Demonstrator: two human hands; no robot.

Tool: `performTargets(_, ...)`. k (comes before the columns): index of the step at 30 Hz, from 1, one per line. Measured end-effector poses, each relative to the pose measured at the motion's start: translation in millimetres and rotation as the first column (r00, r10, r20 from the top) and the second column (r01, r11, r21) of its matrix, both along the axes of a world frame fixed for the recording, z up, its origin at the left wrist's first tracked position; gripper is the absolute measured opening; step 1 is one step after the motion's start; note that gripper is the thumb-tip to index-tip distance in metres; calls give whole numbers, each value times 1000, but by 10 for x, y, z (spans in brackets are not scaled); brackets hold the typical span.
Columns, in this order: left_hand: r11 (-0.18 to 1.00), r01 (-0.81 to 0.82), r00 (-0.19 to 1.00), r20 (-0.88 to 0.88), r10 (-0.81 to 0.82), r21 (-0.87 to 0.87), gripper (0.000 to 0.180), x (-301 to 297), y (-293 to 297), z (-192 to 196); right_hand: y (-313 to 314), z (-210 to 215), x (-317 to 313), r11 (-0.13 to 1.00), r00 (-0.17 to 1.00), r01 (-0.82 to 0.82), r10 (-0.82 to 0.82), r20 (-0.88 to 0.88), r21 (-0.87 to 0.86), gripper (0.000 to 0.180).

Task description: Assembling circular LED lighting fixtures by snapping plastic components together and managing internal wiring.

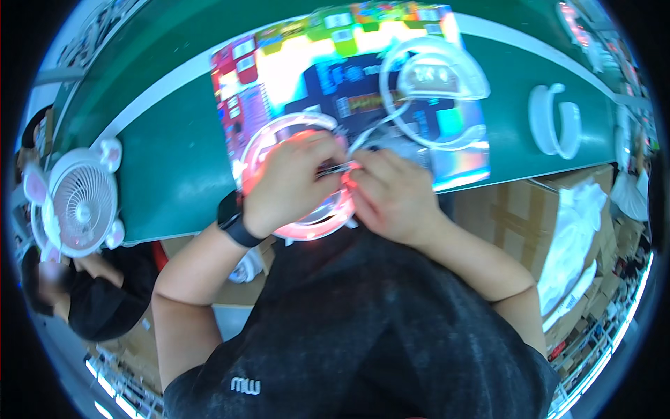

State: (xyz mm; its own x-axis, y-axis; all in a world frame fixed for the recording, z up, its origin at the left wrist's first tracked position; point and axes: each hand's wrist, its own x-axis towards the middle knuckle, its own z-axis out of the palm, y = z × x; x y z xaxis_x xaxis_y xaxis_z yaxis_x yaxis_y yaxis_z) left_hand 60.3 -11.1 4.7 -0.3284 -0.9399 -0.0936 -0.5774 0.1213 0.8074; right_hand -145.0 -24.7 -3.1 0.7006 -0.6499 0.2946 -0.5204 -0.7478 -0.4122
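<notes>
Head view: both hands (342, 185) on pink ring (262, 150).

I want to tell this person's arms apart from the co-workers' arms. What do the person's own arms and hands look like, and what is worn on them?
Both forearms are bare. The left hand has a black watch with a black band at the wrist. The right hand wears nothing, no glove or ring visible. Short dark grey sleeves of a T-shirt end above the elbows.

A worker in a dark charcoal short-sleeved T-shirt (363, 328) with a small white emblem (246, 385) near the left sleeve; forearms bare, a black smartwatch (231, 216) on a black band strapped around the left wrist, the right wrist bare of any band
</notes>
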Motion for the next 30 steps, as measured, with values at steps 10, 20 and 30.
performTargets(10, 945, -304, 947, 66, 313, -121, 15, -249, -166, -21, -878, 326, -2181, 646, 647, 602, -739, -187, -469, 40)
performTargets(20, 902, -406, 913, -96, 396, -145, 30, -477, -366, 52, -701, 590, -2095, 734, 749, 332, -587, 307, 593, 16)
performTargets(30, 853, -258, 948, -290, 133, -453, 50, -124, 283, 510, -287, 868, -354, 705, 760, -158, -361, 541, 691, 23)
